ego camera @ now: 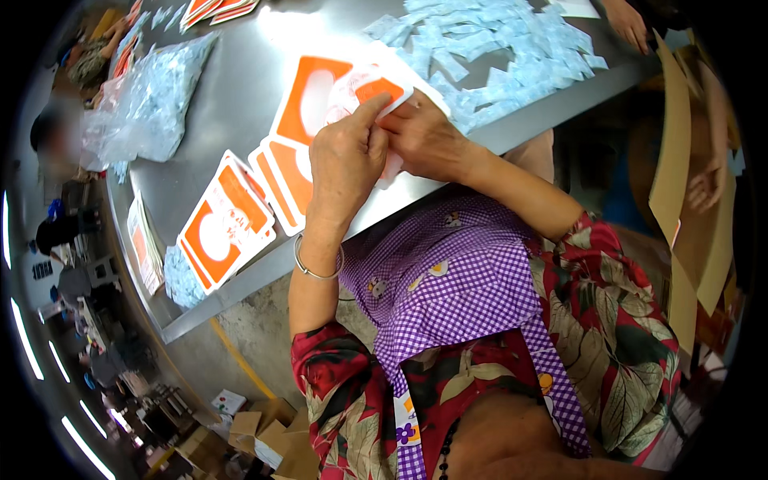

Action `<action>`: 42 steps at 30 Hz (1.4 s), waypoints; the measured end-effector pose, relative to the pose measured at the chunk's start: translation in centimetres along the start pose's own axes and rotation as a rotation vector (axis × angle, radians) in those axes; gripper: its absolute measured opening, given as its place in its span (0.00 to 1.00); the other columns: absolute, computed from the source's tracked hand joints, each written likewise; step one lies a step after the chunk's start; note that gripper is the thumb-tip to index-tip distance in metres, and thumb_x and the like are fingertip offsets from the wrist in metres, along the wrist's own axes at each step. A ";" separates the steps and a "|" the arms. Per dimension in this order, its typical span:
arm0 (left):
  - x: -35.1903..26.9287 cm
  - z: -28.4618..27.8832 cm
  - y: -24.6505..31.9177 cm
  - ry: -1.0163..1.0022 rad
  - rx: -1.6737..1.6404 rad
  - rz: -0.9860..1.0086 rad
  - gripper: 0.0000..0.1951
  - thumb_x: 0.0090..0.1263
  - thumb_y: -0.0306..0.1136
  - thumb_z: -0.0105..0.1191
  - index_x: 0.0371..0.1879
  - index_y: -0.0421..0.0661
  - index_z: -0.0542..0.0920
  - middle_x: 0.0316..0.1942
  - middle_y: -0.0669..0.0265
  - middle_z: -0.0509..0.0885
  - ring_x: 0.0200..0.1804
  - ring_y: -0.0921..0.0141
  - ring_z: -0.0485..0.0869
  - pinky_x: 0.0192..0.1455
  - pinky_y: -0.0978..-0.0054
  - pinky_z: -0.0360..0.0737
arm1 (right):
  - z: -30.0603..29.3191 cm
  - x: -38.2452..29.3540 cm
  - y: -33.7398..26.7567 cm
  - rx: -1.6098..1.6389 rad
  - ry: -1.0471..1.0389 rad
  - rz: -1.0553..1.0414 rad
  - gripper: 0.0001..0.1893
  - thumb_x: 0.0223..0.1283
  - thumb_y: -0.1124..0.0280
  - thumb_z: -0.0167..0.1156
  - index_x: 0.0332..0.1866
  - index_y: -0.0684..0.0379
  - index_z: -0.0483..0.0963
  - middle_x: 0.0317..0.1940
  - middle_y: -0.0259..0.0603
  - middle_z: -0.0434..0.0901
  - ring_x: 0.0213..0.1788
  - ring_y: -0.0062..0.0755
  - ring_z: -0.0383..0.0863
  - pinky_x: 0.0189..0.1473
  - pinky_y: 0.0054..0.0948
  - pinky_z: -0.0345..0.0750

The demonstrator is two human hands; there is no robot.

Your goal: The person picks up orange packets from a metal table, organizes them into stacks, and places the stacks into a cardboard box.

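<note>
My left hand (349, 157) and my right hand (429, 143) meet over the near edge of the steel table. Between them they hold a white piece with orange print (379, 90), a card or flat pouch. The left index finger lies on its orange panel, while the right fingertips are partly hidden behind it. Under and left of my hands lie fanned orange-and-white printed cards (288, 171). Farther left, another stack of the same cards (225, 225) rests on small blue packets (182, 277). Many loose blue packets (510, 42) are spread beyond my right hand.
A clear plastic bag of blue packets (157, 99) lies on the steel table (237, 114) at the left. More orange cards (219, 9) are at the far side. Another person's hand (627, 24) rests at the right corner, near an open cardboard box (672, 144).
</note>
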State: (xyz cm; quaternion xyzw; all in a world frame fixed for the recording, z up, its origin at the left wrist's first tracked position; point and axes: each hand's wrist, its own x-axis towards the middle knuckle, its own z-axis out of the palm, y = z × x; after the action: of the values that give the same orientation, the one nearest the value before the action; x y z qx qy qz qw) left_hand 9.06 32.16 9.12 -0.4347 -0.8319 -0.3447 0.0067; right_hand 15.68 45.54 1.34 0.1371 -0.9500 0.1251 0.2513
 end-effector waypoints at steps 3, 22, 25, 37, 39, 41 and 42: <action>-0.2 -2.5 -1.1 0.194 0.132 0.027 0.17 0.55 0.23 0.53 0.45 0.49 0.81 0.21 0.60 0.79 0.21 0.64 0.78 0.25 0.70 0.75 | -1.6 0.4 -0.6 0.106 0.395 -0.139 0.17 0.47 0.74 0.60 0.46 0.53 0.75 0.51 0.35 0.76 0.53 0.29 0.75 0.63 0.38 0.62; 0.7 -0.9 -10.9 -0.035 0.158 -0.248 0.23 0.67 0.38 0.49 0.58 0.37 0.70 0.53 0.48 0.76 0.54 0.55 0.76 0.58 0.63 0.71 | -0.5 0.0 2.9 0.530 0.568 0.584 0.14 0.58 0.76 0.50 0.49 0.62 0.73 0.46 0.41 0.78 0.48 0.33 0.75 0.52 0.28 0.71; 3.0 2.5 -11.0 -0.091 0.094 -0.063 0.24 0.68 0.40 0.51 0.58 0.37 0.70 0.54 0.47 0.74 0.56 0.55 0.74 0.59 0.67 0.70 | -0.5 0.3 2.5 0.621 0.552 0.622 0.14 0.58 0.76 0.50 0.49 0.62 0.73 0.46 0.41 0.78 0.47 0.32 0.76 0.51 0.28 0.71; -0.5 0.8 -10.5 0.088 -0.404 -0.340 0.18 0.65 0.30 0.54 0.53 0.39 0.75 0.55 0.56 0.77 0.58 0.64 0.75 0.56 0.72 0.74 | -1.4 0.4 1.8 0.822 0.412 0.479 0.20 0.56 0.67 0.60 0.55 0.59 0.71 0.49 0.40 0.77 0.48 0.28 0.77 0.42 0.26 0.76; -1.0 0.7 -10.7 0.198 -0.602 -0.440 0.16 0.64 0.29 0.54 0.51 0.41 0.76 0.53 0.57 0.78 0.55 0.65 0.76 0.55 0.72 0.74 | -1.5 0.6 1.4 0.821 0.090 0.420 0.29 0.54 0.59 0.64 0.61 0.56 0.67 0.48 0.41 0.78 0.45 0.29 0.79 0.40 0.25 0.76; -0.9 1.0 -11.3 0.312 -0.320 -0.285 0.14 0.65 0.29 0.54 0.49 0.39 0.76 0.50 0.57 0.78 0.52 0.68 0.77 0.51 0.73 0.75 | -1.8 0.8 0.5 0.486 -0.268 0.345 0.28 0.58 0.63 0.59 0.64 0.55 0.64 0.39 0.44 0.81 0.37 0.36 0.82 0.37 0.27 0.77; -0.7 1.1 -11.7 0.365 -0.174 -0.204 0.14 0.65 0.29 0.54 0.48 0.38 0.76 0.48 0.57 0.78 0.50 0.70 0.78 0.49 0.74 0.76 | -1.8 1.1 0.2 0.439 -0.323 0.376 0.27 0.58 0.66 0.57 0.64 0.54 0.63 0.37 0.45 0.81 0.35 0.38 0.82 0.36 0.29 0.77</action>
State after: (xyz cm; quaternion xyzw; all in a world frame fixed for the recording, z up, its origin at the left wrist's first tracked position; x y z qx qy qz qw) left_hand 1.30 27.85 1.44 -0.2777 -0.8237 -0.4871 0.0845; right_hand 15.51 46.08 3.36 0.0284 -0.9365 0.3477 0.0341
